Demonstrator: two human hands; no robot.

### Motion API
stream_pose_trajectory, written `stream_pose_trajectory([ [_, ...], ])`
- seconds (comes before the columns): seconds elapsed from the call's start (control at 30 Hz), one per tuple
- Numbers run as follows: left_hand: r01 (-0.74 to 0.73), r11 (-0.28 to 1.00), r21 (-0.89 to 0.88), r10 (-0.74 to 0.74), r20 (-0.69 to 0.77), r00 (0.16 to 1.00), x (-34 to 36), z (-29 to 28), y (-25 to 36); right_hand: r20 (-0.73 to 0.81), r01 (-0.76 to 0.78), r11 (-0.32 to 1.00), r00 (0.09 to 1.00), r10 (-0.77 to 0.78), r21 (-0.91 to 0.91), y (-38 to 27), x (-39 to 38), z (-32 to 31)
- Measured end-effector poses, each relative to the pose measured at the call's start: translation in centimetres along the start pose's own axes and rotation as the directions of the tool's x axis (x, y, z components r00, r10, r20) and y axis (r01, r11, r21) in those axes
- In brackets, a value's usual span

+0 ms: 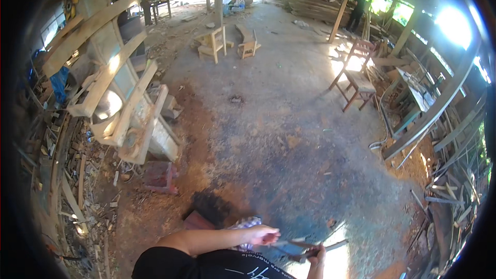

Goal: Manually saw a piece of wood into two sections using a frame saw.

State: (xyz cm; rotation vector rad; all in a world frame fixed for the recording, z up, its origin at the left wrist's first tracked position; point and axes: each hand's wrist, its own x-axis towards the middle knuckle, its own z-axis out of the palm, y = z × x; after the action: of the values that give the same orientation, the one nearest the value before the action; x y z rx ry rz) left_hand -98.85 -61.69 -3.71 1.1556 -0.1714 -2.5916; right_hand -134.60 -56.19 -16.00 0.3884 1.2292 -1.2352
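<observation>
My left hand (264, 235) is at the bottom centre, its fingers curled together in front of my dark shirt. Whether anything is in them is too small to make out. To its right, my right hand (317, 254) is closed round a long, thin, dark strip (337, 245), which sticks out past the fingers to the right. A second narrow, greyish piece (297, 242) lies between the two hands, close to the left fingertips; its kind is unclear. Checked cloth (248, 223) shows just behind my left wrist.
A large woodworking machine with curved timber parts (116, 77) rises at left. Beside me on the floor are a reddish box-like stool (161, 176) and a dark heap (209, 206). A wooden chair (360, 77) stands right. Scrap wood (77, 186) lines the left side; people are far off.
</observation>
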Motion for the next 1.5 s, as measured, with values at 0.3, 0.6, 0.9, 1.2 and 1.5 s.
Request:
stream_pose_trajectory([
  [0.3,-0.077,0.981,-0.178,0.000,-0.395,0.919,15.9,-0.5,18.6,-0.401,-0.201,0.740,0.910,-0.101,-0.642,-10.2,10.9,-6.5],
  [0.6,-0.180,0.926,0.333,0.222,-0.093,0.971,37.8,15.9,39.2,-0.343,-0.136,0.627,0.912,-0.223,-0.767,-29.5,17.8,5.9],
  [0.9,0.549,0.706,0.448,0.250,-0.882,0.398,46.0,5.6,48.8,-0.071,-0.008,0.345,0.983,-0.170,-0.939,-53.0,36.3,29.1],
  [1.2,0.575,0.752,0.322,0.181,-0.940,0.290,52.3,4.1,59.4,0.134,0.144,0.089,0.985,-0.105,-0.986,-68.2,52.4,49.2],
  [1.5,-0.142,0.665,0.734,0.661,-0.489,0.568,74.7,21.2,89.1,0.061,0.059,-0.070,0.997,-0.037,-0.996,-78.8,59.5,59.3],
])
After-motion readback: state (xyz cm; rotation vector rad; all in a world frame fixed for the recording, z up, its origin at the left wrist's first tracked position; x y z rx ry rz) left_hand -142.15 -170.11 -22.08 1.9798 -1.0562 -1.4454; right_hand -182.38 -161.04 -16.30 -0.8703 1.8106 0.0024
